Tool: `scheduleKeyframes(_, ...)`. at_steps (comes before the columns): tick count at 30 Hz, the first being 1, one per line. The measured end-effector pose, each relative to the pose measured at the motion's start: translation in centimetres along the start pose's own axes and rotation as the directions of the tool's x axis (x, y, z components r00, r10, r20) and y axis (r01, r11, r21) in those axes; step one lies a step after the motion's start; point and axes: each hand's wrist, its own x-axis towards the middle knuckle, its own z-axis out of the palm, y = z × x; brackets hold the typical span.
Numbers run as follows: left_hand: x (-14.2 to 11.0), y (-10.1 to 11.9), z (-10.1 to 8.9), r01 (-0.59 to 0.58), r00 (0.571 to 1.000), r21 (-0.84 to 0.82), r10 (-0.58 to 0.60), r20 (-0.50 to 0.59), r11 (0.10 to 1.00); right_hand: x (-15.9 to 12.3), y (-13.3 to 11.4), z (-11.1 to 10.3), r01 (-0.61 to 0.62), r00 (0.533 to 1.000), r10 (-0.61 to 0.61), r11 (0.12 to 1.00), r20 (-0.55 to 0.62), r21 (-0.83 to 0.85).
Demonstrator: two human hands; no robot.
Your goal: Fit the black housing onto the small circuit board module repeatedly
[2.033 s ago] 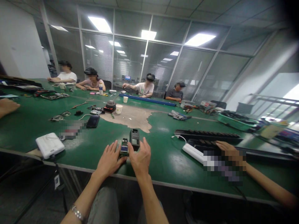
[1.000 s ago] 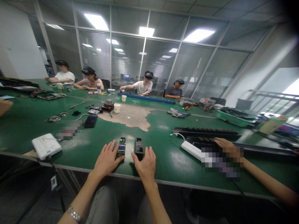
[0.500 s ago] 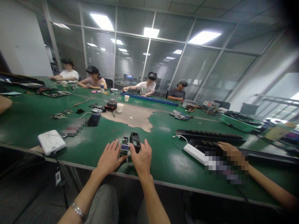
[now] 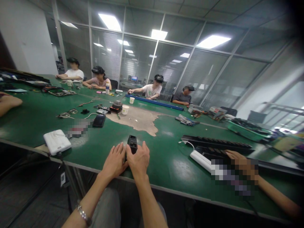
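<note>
At the near edge of the green table (image 4: 166,161), my right hand (image 4: 139,158) is closed round a black plastic housing (image 4: 132,142) with socket-like openings on its upward face. Thumb and fingers grip its two sides. My left hand (image 4: 115,160) lies just to the left, fingers together and curved around the spot where a small circuit board with a blue part was visible earlier. That board is now hidden behind my fingers and the housing. My two hands touch, or nearly so, at the thumbs.
A white box (image 4: 57,142) and a phone (image 4: 99,120) lie to the left. Paper cups (image 4: 125,109) stand beyond. At right, another person's hand (image 4: 239,160) rests near black strips (image 4: 217,142) and a white power strip (image 4: 200,160). Several people sit across the table.
My right hand has brought the black housing left and over the circuit board, which was in plain sight beside it and is now hidden. The camera view has shifted slightly.
</note>
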Motion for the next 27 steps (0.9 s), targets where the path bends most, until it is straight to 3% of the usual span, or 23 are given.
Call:
scheduleKeyframes(17,-0.1,-0.5,0.5,-0.012,1.000,0.028,0.012,0.017,1.000,-1.3,-0.5,0.2,0.017,1.000,-0.016,0.994,0.010,-0.110)
scheduleKeyframes(27,0.3,-0.6,1.3,-0.001,1.000,0.032,0.001,0.004,0.999,-2.2,1.0,1.3,0.006,0.997,0.005,0.991,0.081,-0.136)
